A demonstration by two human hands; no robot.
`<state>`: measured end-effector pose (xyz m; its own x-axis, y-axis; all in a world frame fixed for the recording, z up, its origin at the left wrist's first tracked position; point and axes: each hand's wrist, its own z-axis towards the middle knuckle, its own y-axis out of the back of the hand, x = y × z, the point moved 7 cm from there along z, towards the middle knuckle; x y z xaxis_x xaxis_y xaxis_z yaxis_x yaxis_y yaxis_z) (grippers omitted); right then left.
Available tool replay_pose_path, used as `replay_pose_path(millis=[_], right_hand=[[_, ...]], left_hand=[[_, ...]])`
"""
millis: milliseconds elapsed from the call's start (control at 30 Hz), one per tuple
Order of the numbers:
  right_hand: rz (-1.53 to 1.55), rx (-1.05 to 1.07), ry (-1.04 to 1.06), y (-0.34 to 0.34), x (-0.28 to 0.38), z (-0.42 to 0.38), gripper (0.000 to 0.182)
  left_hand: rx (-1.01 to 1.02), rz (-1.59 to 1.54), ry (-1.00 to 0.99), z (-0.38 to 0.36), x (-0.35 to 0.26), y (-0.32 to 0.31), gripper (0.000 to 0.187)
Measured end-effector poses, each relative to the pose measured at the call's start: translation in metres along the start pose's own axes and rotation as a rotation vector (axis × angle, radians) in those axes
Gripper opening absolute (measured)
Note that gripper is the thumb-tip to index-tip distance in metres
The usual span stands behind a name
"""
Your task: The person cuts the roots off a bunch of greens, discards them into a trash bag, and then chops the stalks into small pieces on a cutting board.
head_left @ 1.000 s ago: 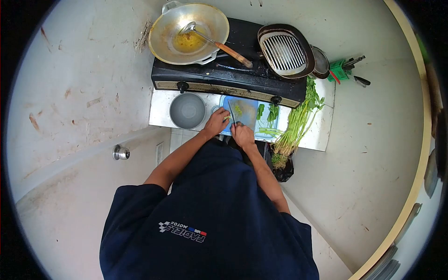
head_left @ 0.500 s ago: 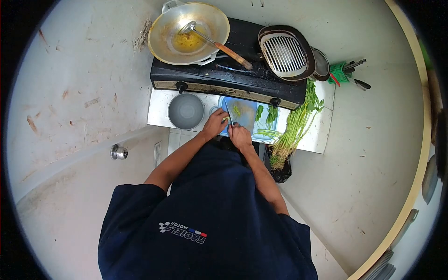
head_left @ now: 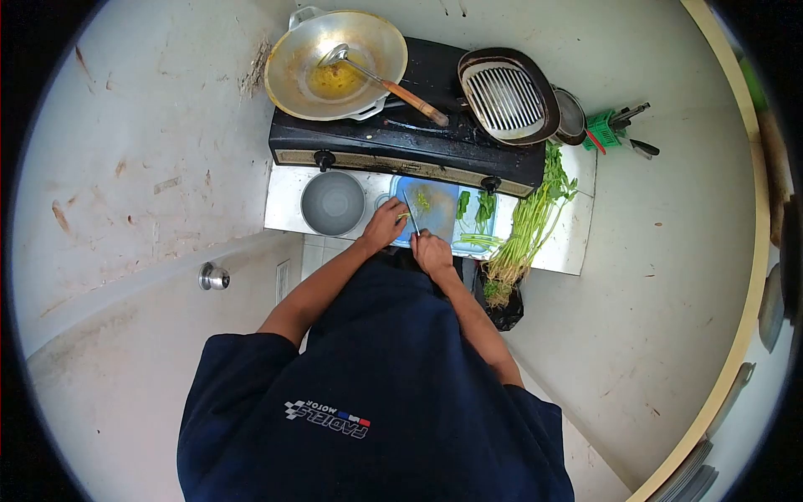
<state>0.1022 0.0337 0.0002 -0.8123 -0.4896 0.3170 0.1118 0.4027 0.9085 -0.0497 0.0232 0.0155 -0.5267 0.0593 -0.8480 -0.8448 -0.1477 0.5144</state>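
Observation:
My right hand [head_left: 432, 252] is closed around the handle of a knife [head_left: 411, 209], whose thin blade points away from me over a blue cutting board [head_left: 438, 222]. Just left of the blade, my left hand [head_left: 386, 222] is closed on green stems [head_left: 403, 216], their ends poking out by the fingertips. Small chopped green pieces [head_left: 422, 199] lie on the board right of the blade. Farther right, loose green leaves [head_left: 484, 207] and cut stalks [head_left: 478, 240] rest in a light blue tray [head_left: 503, 219].
A grey bowl [head_left: 333, 203] stands left of the board. Behind is a black stove [head_left: 376, 138] with a wok [head_left: 288, 79], a ladle [head_left: 418, 104] and a grill pan [head_left: 548, 100]. A leafy bunch with roots [head_left: 530, 230] hangs over the counter edge near a green utensil basket [head_left: 599, 131].
My right hand has drawn the knife slightly back toward my body. My left hand stays almost in place on the stems. The view has shifted a little.

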Motion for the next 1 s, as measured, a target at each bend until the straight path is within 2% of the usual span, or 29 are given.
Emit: replay_pose_path(millis=[167,467,767,1000], right_hand=[[0.025,-0.020,0.002,-0.003,0.008,0.024,0.040],[0.035,-0.067,-0.078,0.005,-0.004,0.006,0.042],[0.084,-0.028,0.002,0.009,0.007,0.008,0.042],[0.077,-0.036,-0.002,0.006,0.009,0.009,0.041]], left_hand=[[-0.022,0.000,-0.040,0.000,0.000,-0.001,0.016],[0.009,-0.031,0.040,-0.001,0.010,-0.002,0.017],[0.000,-0.039,0.071,0.000,0.014,-0.004,0.011],[-0.028,-0.031,0.032,0.001,0.007,-0.001,0.014]])
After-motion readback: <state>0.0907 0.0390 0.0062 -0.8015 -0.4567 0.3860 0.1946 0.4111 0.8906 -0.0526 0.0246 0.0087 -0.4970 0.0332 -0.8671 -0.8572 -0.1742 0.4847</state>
